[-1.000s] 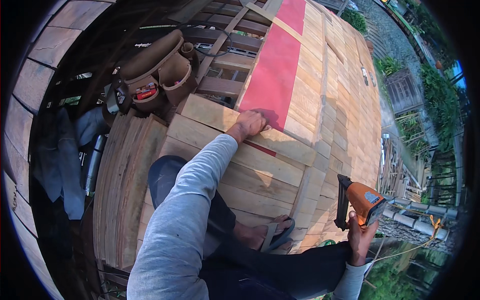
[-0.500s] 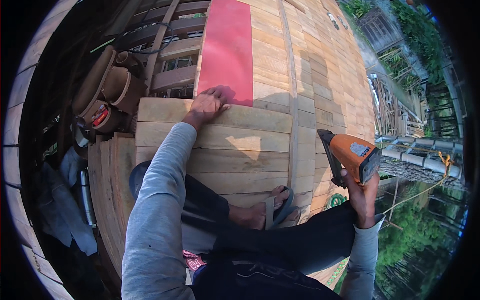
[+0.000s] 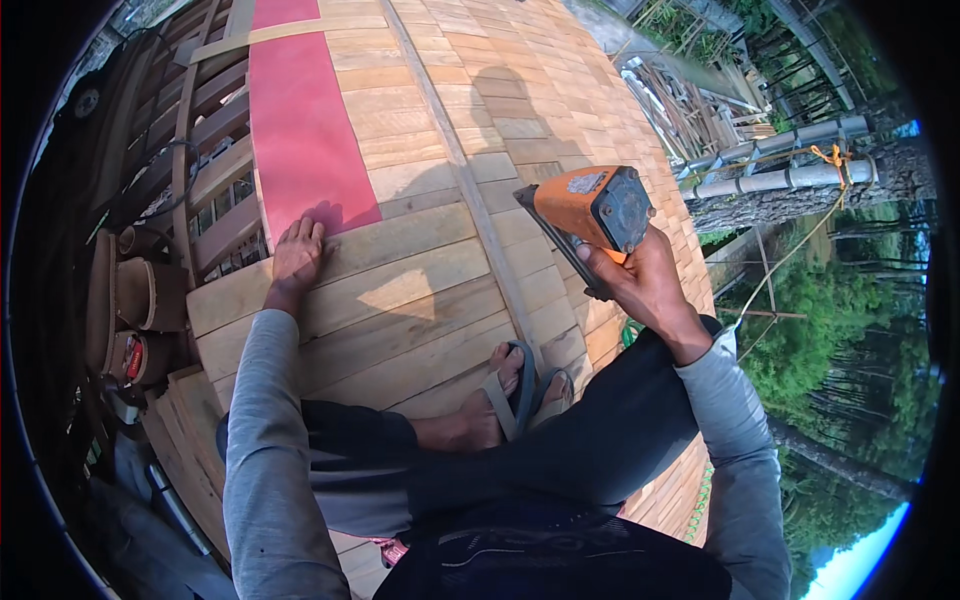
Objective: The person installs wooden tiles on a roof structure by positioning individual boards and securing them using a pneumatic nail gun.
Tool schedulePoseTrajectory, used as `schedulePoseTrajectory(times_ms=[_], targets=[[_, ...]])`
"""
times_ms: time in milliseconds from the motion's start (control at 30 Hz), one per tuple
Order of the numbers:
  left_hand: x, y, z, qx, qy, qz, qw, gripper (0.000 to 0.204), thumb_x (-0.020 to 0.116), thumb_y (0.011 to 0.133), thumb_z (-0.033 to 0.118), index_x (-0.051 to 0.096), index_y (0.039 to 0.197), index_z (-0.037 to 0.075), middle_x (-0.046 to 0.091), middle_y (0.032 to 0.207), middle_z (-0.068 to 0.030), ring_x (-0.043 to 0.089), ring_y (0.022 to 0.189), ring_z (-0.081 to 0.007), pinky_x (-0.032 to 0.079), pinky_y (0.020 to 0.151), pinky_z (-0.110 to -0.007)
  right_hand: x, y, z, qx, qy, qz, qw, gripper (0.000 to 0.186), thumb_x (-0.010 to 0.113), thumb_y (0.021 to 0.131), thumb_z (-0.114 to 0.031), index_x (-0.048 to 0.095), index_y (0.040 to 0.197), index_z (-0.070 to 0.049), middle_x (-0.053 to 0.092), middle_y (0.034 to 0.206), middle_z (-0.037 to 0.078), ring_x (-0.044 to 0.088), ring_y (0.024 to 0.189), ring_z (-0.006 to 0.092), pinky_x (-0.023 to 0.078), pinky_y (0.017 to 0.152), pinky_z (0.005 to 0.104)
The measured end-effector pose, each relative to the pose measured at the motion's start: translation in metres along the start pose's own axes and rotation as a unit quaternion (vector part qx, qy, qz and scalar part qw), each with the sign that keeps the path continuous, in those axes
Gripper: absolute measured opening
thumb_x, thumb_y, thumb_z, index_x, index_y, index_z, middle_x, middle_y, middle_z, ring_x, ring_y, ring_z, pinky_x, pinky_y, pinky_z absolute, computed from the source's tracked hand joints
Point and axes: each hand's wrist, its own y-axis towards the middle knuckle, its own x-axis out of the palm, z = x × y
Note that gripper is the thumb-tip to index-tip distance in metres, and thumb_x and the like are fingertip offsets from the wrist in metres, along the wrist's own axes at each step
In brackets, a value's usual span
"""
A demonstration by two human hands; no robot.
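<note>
Wooden board (image 3: 372, 256), long axis slanting up rightward; left hand (image 3: 298, 256), nearer, rests unclenched across it, fingertips toward red strip (image 3: 305, 125); nail gun (image 3: 585, 203), rightward, clamped in right hand (image 3: 650, 290).

An orange nail gun (image 3: 575, 205) with a dark end cap tilted at two o'clock; near ten, a pale wooden board (image 3: 375, 252) met a red strip (image 3: 310, 130).
</note>
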Motion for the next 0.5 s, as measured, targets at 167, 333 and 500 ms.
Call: schedulePoseTrajectory(times_ms=[167, 333, 500], targets=[[0.01, -0.015, 0.006, -0.094, 0.052, 0.034, 0.994, 0.039, 0.067, 0.096, 0.04, 0.061, 0.115, 0.007, 0.058, 0.119, -0.0149, 0.055, 0.117, -0.0341, 0.046, 0.098, -0.046, 0.051, 0.059, 0.015, 0.093, 0.054, -0.106, 0.989, 0.037, 0.072, 0.103, -0.025, 0.06, 0.127, 0.0, 0.066, 0.083, 0.007, 0.064, 0.069, 0.0153, 0.053, 0.062, 0.0348], [-0.019, -0.001, 0.04, -0.069, 0.044, -0.019, 0.996, 0.049, 0.067, 0.096, 0.049, 0.061, 0.116, 0.004, 0.057, 0.12, -0.0161, 0.053, 0.12, -0.0338, 0.043, 0.1, -0.045, 0.141, 0.079, 0.053, 0.092, 0.131, -0.158, 0.974, 0.047, 0.073, 0.102, -0.028, 0.053, 0.135, -0.001, 0.067, 0.095, 0.01, 0.065, 0.072, 0.0163, 0.055, 0.065, 0.0353], [-0.02, 0.001, 0.037, -0.071, 0.052, -0.038, 0.995, 0.051, 0.065, 0.098, 0.052, 0.061, 0.118, 0.005, 0.057, 0.12, -0.0152, 0.053, 0.12, -0.033, 0.043, 0.101, -0.045, 0.221, 0.076, 0.061, 0.012, 0.116, -0.212, 0.97, 0.059, 0.072, 0.096, -0.025, 0.047, 0.14, 0.006, 0.069, 0.121, 0.033, 0.066, 0.116, 0.0517, 0.053, 0.1, 0.0527]])
